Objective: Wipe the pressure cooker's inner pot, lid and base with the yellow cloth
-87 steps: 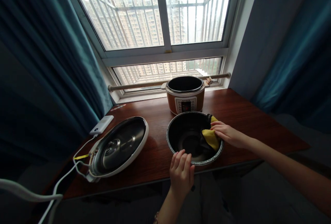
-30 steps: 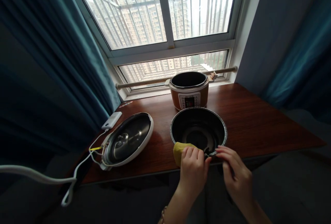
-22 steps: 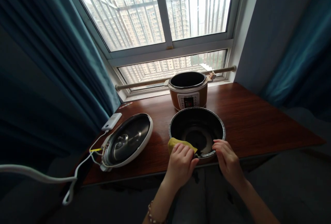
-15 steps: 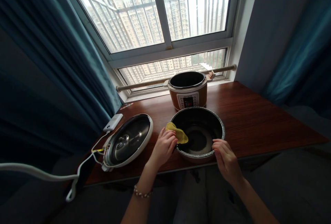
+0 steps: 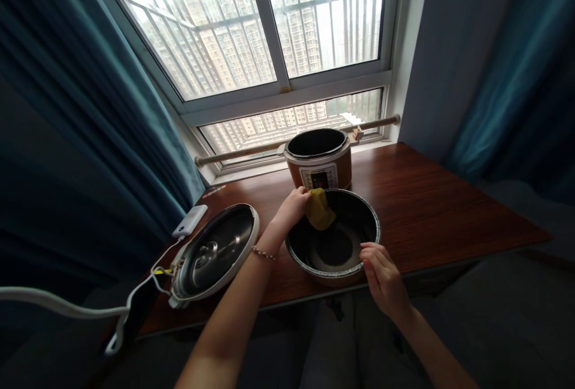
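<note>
A dark inner pot (image 5: 333, 250) sits tilted toward me near the front edge of the wooden table (image 5: 426, 209). My left hand (image 5: 293, 206) reaches over the pot's far left rim and is closed on a yellow cloth (image 5: 319, 209), which presses against the inside wall. My right hand (image 5: 380, 274) grips the pot's near right rim, fingers curled on it. The orange cooker base (image 5: 320, 160) stands just behind the pot by the window.
The cooker lid (image 5: 212, 253) lies upside down at the left, with a white cord (image 5: 67, 308) trailing off the table edge. A white power bank (image 5: 190, 221) lies beside it. Teal curtains hang on both sides. A wooden rod (image 5: 251, 148) runs along the sill.
The cloth passed from my right hand to my left. My left hand has carried it round the rim from the near side to the far left. My right hand now holds the near rim.
</note>
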`<state>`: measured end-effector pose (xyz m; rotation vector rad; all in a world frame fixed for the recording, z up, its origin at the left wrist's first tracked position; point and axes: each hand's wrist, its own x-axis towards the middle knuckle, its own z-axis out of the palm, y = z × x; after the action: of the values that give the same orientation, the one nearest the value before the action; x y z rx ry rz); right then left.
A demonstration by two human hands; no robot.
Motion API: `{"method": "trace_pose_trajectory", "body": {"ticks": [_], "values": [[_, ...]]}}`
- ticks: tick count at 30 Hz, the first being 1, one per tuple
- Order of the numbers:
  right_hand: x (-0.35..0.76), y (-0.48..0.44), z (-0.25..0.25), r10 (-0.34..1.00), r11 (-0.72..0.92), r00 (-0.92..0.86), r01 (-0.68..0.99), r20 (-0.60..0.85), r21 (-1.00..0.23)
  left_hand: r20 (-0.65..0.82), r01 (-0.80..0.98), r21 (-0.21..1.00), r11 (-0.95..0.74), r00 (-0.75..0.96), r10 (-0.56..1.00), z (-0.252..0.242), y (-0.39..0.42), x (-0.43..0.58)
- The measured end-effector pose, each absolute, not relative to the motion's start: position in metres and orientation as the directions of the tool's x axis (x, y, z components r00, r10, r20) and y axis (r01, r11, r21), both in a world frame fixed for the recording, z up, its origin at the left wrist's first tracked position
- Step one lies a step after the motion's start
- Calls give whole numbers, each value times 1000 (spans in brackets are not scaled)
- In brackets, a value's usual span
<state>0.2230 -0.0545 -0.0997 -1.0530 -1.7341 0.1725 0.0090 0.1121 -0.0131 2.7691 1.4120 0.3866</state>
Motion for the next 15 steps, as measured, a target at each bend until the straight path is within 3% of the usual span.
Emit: {"method": "trace_pose_trajectory", "body": {"ticks": [7,15], "values": [[230,-54,-100,715,593,-37,559,698,-579,105,643,44,-764,758,644,-11,129,50],[224,-54,-105,701,569,3,600,713,-562,39,796,87,-600,599,800,-4,119,21]]}}
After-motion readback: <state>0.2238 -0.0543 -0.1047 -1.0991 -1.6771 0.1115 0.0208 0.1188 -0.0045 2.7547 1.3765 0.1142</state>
